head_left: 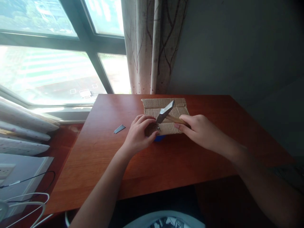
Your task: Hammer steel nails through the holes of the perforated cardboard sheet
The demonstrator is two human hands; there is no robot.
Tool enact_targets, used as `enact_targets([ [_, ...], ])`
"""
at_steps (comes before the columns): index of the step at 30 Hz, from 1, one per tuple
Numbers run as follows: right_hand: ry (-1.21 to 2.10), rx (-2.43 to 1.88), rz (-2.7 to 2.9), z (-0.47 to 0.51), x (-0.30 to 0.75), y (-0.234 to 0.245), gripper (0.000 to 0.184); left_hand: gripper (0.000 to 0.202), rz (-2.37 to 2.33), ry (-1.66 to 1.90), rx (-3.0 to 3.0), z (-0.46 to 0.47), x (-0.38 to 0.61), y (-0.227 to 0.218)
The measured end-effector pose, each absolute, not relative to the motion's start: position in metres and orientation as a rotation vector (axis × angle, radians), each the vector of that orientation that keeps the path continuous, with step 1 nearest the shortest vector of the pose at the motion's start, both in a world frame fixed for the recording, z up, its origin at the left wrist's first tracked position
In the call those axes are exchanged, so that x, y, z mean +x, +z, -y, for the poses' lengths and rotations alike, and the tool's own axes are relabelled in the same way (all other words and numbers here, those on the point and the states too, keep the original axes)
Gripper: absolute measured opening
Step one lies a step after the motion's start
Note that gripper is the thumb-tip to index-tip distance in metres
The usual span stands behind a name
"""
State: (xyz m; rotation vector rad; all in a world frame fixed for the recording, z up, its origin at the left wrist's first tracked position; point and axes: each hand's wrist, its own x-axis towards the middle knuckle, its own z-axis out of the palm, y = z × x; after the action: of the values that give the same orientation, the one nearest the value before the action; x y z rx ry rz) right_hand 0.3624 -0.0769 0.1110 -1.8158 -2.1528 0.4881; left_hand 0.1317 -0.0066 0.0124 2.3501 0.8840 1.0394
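A piece of cardboard [171, 128] covered in rows of small holes lies on the table over a blue object [159, 138], most of which is hidden. My left hand [140, 133] grips the left side of the cardboard, fingers curled over the top and thumb at the near edge. In my right hand [201, 130] is a hammer [165, 111], held by its wooden handle. Its metal head hangs tilted just over the cardboard, close to my left fingertips. Left of that hand, a small bunch of nails [119, 128] rests on the wood.
The brown wooden table [142, 177] stands against a wall, with a curtain [152, 47] and a window [54, 72] behind and to the left. White cables [35, 205] and a wall socket [6, 171] are at lower left. A pale curved rim [163, 215] shows at the bottom edge.
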Motion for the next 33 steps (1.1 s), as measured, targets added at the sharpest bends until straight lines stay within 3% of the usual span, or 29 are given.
enact_targets([
  [5,0.458,-1.586,1.746,0.08,0.375,0.108,0.036,0.025,-0.885,1.03,2.332,0.008,0.132,0.014],
  [10,0.728,-1.26,1.314,0.078,0.393,0.097,0.044,0.025,-0.87,1.026,2.325,0.008,0.132,0.014],
  [22,0.508,-1.246,1.13,0.077,0.411,0.068,0.053,0.025,-0.86,1.054,2.31,0.008,0.132,0.015],
  [33,0.561,-1.111,1.068,0.07,0.417,0.068,0.054,0.022,-0.858,1.069,2.333,0.008,0.132,0.018],
])
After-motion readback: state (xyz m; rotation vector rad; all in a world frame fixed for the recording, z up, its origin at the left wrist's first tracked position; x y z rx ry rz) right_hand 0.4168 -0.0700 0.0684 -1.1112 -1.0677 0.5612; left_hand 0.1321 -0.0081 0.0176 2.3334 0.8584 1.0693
